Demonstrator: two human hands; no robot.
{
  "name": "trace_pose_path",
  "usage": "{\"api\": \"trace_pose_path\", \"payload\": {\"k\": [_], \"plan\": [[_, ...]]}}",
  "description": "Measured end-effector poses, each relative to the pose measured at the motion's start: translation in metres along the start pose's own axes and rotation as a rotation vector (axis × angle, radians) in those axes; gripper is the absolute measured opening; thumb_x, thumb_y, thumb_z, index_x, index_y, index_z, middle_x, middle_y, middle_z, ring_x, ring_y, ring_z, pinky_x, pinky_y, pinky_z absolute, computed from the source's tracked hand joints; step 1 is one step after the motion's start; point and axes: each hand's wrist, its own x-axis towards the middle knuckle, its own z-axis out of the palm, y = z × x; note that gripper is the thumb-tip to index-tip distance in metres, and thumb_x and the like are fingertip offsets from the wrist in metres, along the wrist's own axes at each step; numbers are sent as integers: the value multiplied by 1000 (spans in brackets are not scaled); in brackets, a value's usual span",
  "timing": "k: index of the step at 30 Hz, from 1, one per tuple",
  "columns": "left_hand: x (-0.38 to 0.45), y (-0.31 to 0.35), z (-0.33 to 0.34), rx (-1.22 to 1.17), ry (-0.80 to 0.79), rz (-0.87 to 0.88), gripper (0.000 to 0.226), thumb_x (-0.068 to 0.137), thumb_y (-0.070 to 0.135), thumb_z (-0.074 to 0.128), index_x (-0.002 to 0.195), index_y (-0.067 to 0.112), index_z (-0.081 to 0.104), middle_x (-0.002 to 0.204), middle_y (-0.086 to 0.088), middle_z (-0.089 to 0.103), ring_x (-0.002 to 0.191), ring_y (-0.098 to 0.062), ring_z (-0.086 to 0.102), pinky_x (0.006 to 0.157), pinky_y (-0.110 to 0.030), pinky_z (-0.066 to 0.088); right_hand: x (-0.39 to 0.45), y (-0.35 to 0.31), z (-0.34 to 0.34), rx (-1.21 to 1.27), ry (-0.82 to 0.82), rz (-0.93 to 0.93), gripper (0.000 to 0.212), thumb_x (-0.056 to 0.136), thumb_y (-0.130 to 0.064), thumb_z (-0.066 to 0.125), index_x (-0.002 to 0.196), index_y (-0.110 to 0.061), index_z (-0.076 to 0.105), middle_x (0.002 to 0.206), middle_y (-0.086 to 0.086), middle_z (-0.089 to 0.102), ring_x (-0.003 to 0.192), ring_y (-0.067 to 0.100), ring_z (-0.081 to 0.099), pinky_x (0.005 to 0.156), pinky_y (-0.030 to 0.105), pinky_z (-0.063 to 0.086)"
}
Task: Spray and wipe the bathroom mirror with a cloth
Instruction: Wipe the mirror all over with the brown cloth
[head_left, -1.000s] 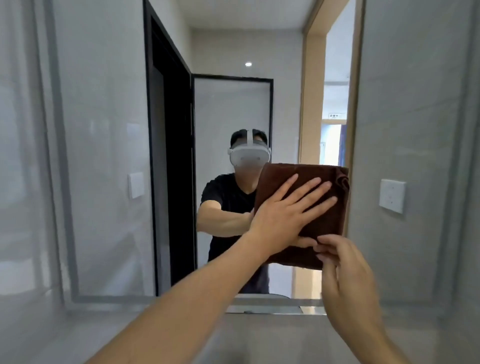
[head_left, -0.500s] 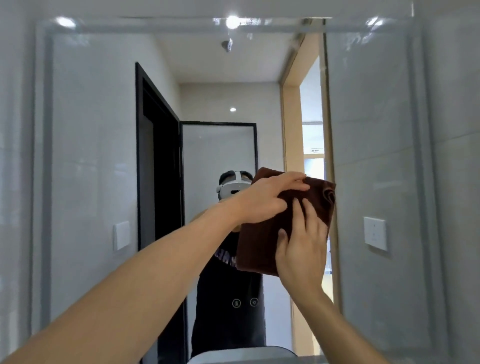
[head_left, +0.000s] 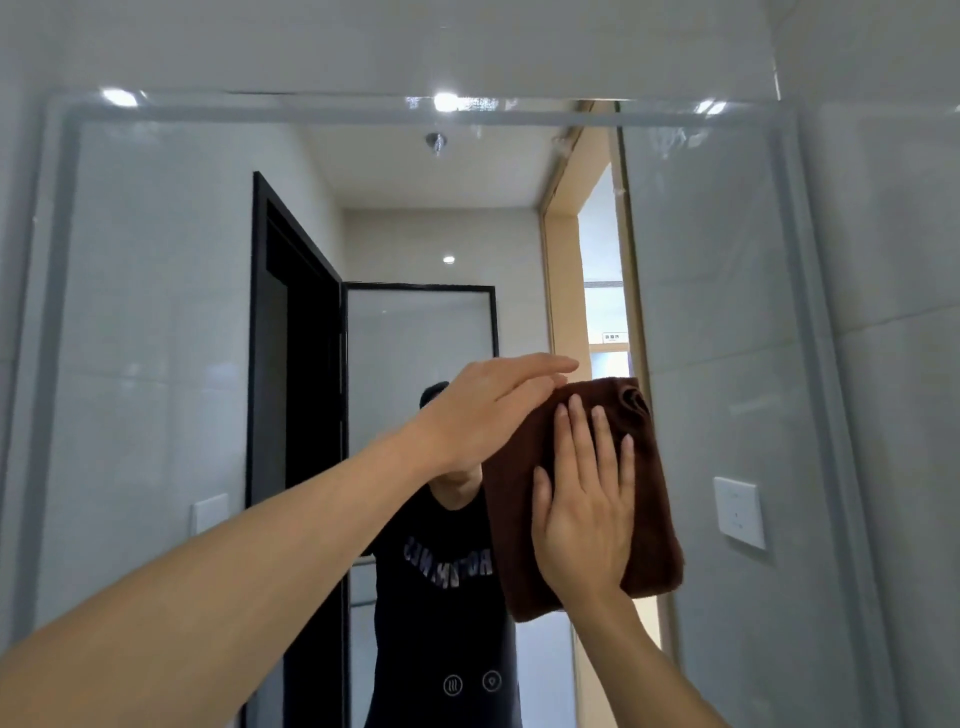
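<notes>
A folded brown cloth (head_left: 649, 483) lies flat against the bathroom mirror (head_left: 166, 312), right of its middle. My right hand (head_left: 584, 509) presses the cloth onto the glass with straight fingers pointing up. My left hand (head_left: 483, 410) reaches in from the lower left, fingers straight, its fingertips over the cloth's top left edge. The mirror reflects a person in a dark T-shirt behind the hands. No spray bottle is in view.
The mirror has a frosted border (head_left: 363, 111) and fills most of the view. Grey wall tiles (head_left: 893, 364) surround it. A white wall switch (head_left: 738, 512) shows at the right, and the reflection holds a black door frame (head_left: 291, 364).
The view has tilted up to the mirror's top edge. My left hand has straightened at the cloth's top edge, and my right hand has moved from the lower edge to lie flat on the cloth.
</notes>
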Motion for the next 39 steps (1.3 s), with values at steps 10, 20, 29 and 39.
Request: {"api": "trace_pose_path", "payload": {"k": [10,20,29,39], "plan": [[32,4,-63,539,662,159,50,97,45,31,128,20,61,129,3,58,122,-16,52,99,-41,47,160,-16,-7,-87,-6,-155,73,100,-58,21,162,-22,15,170,2,14,158,23,7,127,52,6],[42,-4,-127,877,785,81,47,95,43,30,121,18,61,121,-3,58,106,-21,56,90,-42,49,307,-86,-9,-80,-37,-361,66,102,-59,23,162,-34,10,171,-1,5,158,23,-3,127,52,-3],[85,-4,-114,1024,736,-15,40,100,44,39,130,23,56,130,0,55,116,-20,54,95,-37,43,352,-57,-16,-79,-3,-337,65,100,-62,22,160,-39,14,171,-1,8,158,21,-2,126,53,-3],[118,1,-69,954,677,28,43,102,41,36,136,22,53,142,-4,49,128,-23,49,104,-41,38,362,97,-55,-113,18,-74,63,102,-60,24,160,-39,13,171,0,7,158,22,0,127,52,0]]}}
